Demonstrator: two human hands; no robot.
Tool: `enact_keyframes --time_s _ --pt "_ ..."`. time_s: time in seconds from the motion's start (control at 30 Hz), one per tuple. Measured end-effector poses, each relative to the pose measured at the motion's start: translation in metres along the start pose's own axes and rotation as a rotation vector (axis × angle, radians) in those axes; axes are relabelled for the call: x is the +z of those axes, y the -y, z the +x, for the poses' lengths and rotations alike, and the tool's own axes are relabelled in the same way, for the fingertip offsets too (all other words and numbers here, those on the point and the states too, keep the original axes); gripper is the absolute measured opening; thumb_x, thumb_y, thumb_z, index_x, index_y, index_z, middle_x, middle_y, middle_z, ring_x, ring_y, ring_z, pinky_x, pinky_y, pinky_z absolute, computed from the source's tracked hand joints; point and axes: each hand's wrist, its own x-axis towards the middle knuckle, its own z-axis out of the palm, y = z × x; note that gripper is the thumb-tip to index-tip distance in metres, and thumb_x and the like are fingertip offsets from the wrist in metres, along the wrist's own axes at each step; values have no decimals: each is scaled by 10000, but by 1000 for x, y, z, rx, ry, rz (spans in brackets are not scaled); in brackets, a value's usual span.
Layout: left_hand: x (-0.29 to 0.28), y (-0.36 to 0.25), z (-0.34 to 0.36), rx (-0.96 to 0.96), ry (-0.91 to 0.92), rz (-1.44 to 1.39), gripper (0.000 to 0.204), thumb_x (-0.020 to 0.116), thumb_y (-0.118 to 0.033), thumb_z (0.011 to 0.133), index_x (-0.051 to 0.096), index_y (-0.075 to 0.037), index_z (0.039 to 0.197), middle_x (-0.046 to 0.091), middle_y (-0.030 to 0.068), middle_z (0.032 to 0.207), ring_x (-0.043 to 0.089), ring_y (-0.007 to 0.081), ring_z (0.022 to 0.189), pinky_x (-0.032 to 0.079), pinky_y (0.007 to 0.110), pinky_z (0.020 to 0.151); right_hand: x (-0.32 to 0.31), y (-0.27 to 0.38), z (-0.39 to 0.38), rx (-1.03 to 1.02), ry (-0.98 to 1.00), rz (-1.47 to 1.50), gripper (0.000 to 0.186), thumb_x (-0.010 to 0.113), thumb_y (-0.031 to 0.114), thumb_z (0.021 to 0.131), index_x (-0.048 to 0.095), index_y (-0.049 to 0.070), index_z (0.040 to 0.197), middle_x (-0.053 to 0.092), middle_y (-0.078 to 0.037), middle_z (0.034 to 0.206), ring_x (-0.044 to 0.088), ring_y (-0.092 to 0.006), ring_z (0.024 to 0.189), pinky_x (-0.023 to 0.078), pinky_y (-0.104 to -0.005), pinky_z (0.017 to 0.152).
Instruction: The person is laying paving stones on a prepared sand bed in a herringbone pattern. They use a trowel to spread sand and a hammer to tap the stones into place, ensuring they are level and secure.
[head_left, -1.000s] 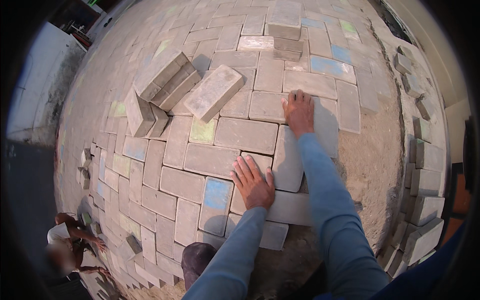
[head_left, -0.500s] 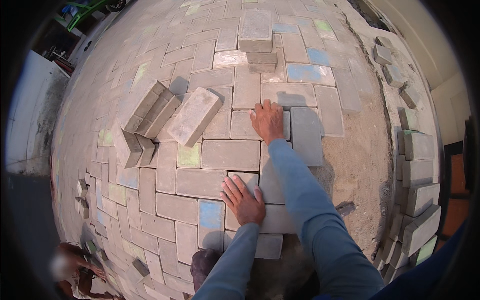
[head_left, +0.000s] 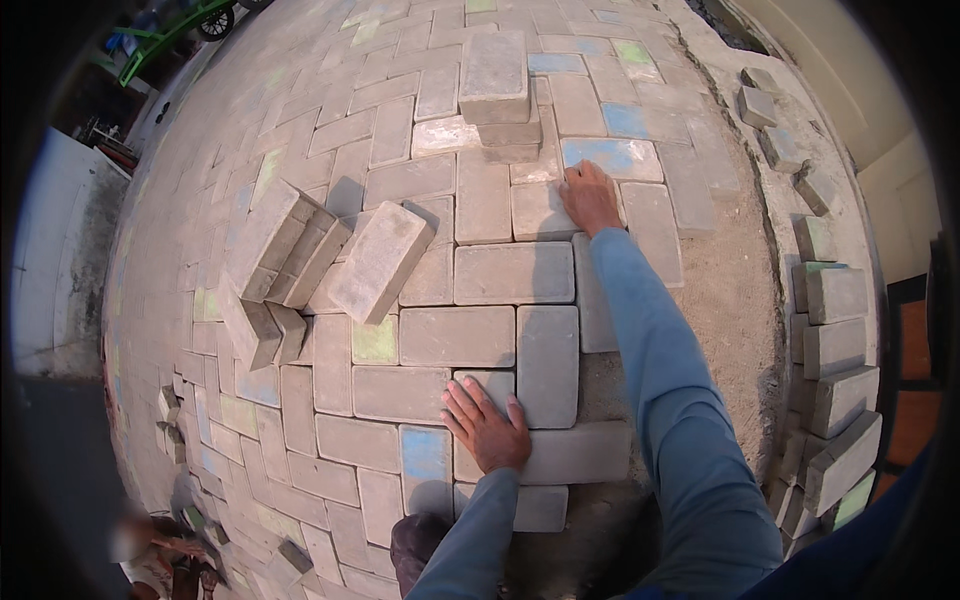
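My left hand (head_left: 488, 430) lies flat with fingers spread, its fingertips over a small greenish paving block (head_left: 487, 381) in the laid surface. Beside its thumb is a whole grey paving block (head_left: 547, 366). Further off, my right hand (head_left: 592, 198) rests on the paving with bent fingers, nothing seen in its grasp. It touches the right end of a grey paving block (head_left: 538, 210), just nearer than a blue-stained block (head_left: 610, 158). The right forearm partly covers another grey block (head_left: 597, 305) at the sand's edge.
A loose paving block (head_left: 382, 260) lies tilted beside a leaning group of blocks (head_left: 290, 245). A short stack (head_left: 495, 80) stands ahead. Bare sand (head_left: 715, 350) borders the paving; a row of blocks (head_left: 838, 345) lines the right side. Another person (head_left: 165, 560) is at lower left.
My right hand has moved away and to the right, off the block it was on, onto the paving near the blue-stained block. My left hand stays on the small block. The view has shifted slightly.
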Motion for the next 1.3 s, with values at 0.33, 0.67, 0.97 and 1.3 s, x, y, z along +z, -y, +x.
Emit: enact_keyframes --time_s 0.33,0.67,0.97,1.3 --pt "-1 8 0 -20 4 19 841 507 -416 1024 160 55 1629 139 289 1697 74 441 1591 21 570 1281 -2 31 -4 77 73 44 248 658 330 958 717 89 976 607 -106 1062 570 -342 1010 464 -478 920" --pt "0 3 -1 10 -19 78 810 511 -363 1027 168 68 1621 133 297 1694 75 441 1592 47 581 1280 -7 16 -2 63 81 116 222 697 311 895 746 130 1012 615 -78 1067 584 -324 999 472 -467 889" --pt "2 3 0 10 -26 56 823 527 -359 1020 152 36 1636 129 298 1699 77 442 1592 31 560 1284 20 20 -10 27 61 184 281 704 363 903 748 111 1019 635 -108 1056 591 -324 971 423 -501 931" --pt "3 2 1 1 18 76 834 504 -385 1029 127 43 1638 102 289 1705 44 437 1596 6 558 1282 20 35 -1 99 129 205 321 674 406 946 770 110 1026 650 -137 1024 611 -335 1039 389 -485 970"
